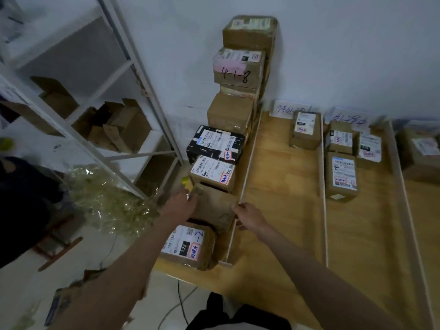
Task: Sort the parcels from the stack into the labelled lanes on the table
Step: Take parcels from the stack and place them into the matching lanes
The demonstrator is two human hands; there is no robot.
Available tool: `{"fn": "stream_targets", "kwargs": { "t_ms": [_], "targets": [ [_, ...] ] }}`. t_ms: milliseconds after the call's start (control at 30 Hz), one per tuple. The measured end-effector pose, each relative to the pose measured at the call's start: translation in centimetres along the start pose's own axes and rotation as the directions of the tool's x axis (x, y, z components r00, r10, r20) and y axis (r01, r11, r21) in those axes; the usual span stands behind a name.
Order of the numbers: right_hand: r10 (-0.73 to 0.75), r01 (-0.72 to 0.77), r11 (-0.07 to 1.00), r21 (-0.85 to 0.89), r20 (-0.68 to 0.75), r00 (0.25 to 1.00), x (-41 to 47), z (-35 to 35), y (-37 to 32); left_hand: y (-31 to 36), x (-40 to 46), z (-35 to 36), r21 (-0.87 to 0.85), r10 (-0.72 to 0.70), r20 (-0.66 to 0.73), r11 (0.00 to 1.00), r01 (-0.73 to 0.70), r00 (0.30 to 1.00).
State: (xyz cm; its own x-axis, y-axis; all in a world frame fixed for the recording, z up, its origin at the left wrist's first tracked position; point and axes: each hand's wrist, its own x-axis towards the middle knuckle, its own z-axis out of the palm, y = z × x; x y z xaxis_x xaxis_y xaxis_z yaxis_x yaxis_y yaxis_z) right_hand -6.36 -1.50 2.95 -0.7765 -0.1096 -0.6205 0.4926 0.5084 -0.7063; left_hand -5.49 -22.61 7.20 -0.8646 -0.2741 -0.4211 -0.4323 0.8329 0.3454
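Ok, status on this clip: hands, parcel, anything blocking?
Both hands, left and right, grip plain brown cardboard parcel in the stack row. White-labelled brown parcel sits close behind it. Wooden lane divider beside right hand.

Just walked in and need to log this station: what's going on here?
A person is sorting parcels. Both hands, left hand and right hand, grip a plain brown box in the row of parcels along the table's left edge. One parcel already sits in the first lane, three in the next.

Ten parcels (215, 207), two hands (250, 216), two signs (289, 108)
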Motion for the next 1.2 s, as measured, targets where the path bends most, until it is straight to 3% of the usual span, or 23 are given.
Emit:
{"fn": "stream_targets", "kwargs": {
  "t_ms": [200, 400, 600, 733, 933, 1200],
  "targets": [
    [0.039, -0.029, 0.994, 0.107, -0.097, 0.995, -1.9, 1.5, -1.0, -1.5, 0.2, 0.4, -0.081, 0.096, 0.004, 0.992, -0.095, 0.995],
    [0.004, 0.054, 0.973, 0.225, -0.249, 0.969, -5.2, 0.6, -2.4, -1.5, -1.8, -1.6, -0.219, 0.162, -0.049, 0.961, -0.169, 0.986],
    [-0.051, 0.168, 0.893, 0.417, -0.277, 0.96, -9.2, -0.8, -2.9, -0.8, -3.5, -3.8, -0.393, 0.174, -0.087, 0.899, -0.195, 0.981],
    [-0.008, 0.162, 0.863, 0.479, -0.307, 0.952, -10.5, -1.1, -2.6, -0.6, -4.4, -4.4, -0.536, 0.272, -0.02, 0.81, -0.24, 0.962],
    [-0.009, 0.135, 0.847, 0.514, -0.24, 0.971, -11.4, -1.3, -1.6, 0.0, -4.8, -3.8, -0.558, 0.387, -0.027, 0.759, -0.335, 0.922],
    [-0.041, 0.056, 0.893, 0.447, -0.044, 0.998, -12.5, -2.4, -0.8, 0.7, -5.1, -4.0, -0.501, 0.484, -0.063, 0.741, -0.447, 0.873]
  ]
}}
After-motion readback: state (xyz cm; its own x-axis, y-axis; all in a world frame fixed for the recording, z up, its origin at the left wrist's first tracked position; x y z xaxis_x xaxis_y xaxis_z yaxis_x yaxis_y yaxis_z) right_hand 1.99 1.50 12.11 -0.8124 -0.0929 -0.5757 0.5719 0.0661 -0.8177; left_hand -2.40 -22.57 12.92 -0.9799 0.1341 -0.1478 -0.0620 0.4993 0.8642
